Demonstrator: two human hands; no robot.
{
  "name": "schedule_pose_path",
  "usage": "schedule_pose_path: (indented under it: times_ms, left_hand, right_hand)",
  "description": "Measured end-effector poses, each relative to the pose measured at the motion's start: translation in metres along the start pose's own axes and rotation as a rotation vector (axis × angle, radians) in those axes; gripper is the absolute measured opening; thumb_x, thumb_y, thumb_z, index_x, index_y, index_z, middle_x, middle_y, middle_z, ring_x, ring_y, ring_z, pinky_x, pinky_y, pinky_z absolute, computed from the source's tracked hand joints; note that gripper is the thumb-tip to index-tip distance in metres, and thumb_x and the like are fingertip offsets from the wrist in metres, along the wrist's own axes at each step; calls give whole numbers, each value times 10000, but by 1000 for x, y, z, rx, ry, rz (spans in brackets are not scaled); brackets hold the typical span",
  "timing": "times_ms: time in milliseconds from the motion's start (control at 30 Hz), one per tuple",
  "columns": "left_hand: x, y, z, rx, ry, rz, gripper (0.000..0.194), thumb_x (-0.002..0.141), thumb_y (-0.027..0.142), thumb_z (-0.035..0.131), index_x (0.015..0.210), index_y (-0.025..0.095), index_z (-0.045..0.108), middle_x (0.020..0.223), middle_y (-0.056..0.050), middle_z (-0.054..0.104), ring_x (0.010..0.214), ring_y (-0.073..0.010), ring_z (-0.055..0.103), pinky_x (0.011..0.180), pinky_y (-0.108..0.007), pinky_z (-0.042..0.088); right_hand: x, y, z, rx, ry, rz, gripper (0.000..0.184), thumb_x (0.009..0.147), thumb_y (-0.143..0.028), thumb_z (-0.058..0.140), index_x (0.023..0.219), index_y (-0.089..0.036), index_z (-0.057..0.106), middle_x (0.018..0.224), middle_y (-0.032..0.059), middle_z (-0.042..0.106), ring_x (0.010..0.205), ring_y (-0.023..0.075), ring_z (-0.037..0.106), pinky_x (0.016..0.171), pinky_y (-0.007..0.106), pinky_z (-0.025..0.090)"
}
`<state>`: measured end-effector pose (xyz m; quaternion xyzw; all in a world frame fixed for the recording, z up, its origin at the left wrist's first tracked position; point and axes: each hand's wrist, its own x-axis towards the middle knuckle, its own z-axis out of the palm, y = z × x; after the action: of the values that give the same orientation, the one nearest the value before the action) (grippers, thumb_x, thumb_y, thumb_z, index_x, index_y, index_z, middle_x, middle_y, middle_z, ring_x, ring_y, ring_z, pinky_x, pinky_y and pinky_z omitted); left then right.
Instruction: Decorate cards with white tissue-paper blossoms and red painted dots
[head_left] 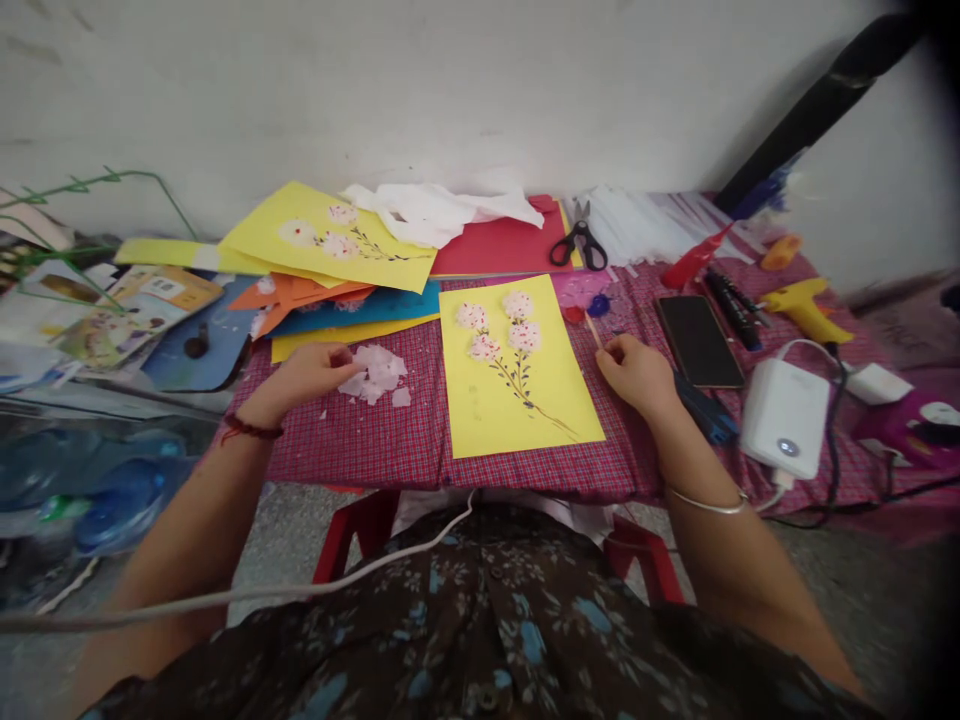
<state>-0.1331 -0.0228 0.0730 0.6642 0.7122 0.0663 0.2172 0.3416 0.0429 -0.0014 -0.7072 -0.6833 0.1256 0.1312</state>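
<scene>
A yellow sheet (517, 385) lies in front of me on the red checked cloth (375, 440), bearing a drawn branch with several pink tissue blossoms (501, 325). My left hand (311, 372) rests with curled fingers pinching at a small heap of pale pink tissue squares (376, 372) left of the sheet. My right hand (636, 372) sits at the sheet's right edge, fingers closed on a thin wooden stick (592, 328) whose tip reaches a red cap (574, 314).
Behind lie a second yellow flower sheet (330, 240), stacked coloured card, white tissue (442, 212) and scissors (579, 243). To the right are a phone (699, 340), a white power bank (784, 417) with cables, a yellow glue gun (806, 305) and markers. Booklets clutter the left.
</scene>
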Motion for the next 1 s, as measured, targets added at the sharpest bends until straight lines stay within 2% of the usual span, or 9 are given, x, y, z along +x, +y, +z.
schedule_pose_path:
  times_ms: [100,200,267,333,433,567,700,867,1000]
  left_hand:
    - [-14,4,-13,17,36,25,325,804,501,575,828,190,664,794,-73,695,718,-242,620,650,-350,432]
    - [-13,14,-10,175,128,165,390,826,512,582,970,164,683,975,-135,710,903,-315,644,799,-422,468]
    - [-4,23,2,236,135,310,461,831,492,589,1118,140,667,1136,-168,683,1082,-351,609,940,-465,452]
    - [10,31,19,213,79,439,485,823,449,605,1196,142,645,1273,-171,632,1223,-347,547,1049,-473,409]
    - [34,35,42,165,10,477,321,775,330,614,1034,151,679,1206,-158,634,1172,-315,568,1032,-445,433]
    - [49,17,47,232,15,482,81,695,178,549,751,185,607,877,-97,609,904,-263,591,843,-385,476]
    - [37,-13,32,264,13,460,54,698,183,538,715,207,583,781,-69,598,803,-243,572,786,-376,458]
    - [10,-41,11,170,109,390,254,807,320,524,936,189,699,1000,-111,686,981,-274,626,899,-402,483]
    - [-9,-47,10,197,199,406,345,865,366,509,1058,188,733,1242,-133,651,1214,-298,569,1066,-460,417]
  right_hand:
    - [1,0,1,4,12,9,281,871,-436,526,911,-199,672,822,98,731,774,271,667,626,320,358]
    - [1,0,3,8,26,14,270,872,-429,524,902,-202,668,836,97,737,786,277,671,632,325,355]
    - [1,0,3,3,37,15,262,874,-423,525,904,-205,667,848,96,740,800,281,675,639,328,360]
    - [1,0,4,-2,45,18,260,871,-422,534,910,-202,667,847,98,738,817,286,678,646,328,371]
    - [1,0,4,-2,48,23,268,871,-426,546,921,-194,669,846,104,736,823,285,679,659,327,400]
    - [1,1,6,8,54,14,271,878,-429,541,927,-194,668,856,104,737,811,275,673,677,329,427]
    - [1,1,6,18,69,-6,279,870,-416,542,945,-183,677,867,111,741,820,276,675,681,331,430]
    - [2,1,5,3,59,13,293,864,-423,528,948,-188,682,880,115,742,820,284,676,670,337,422]
    - [2,2,6,9,59,15,297,861,-434,522,938,-192,676,875,113,741,839,296,683,655,338,399]
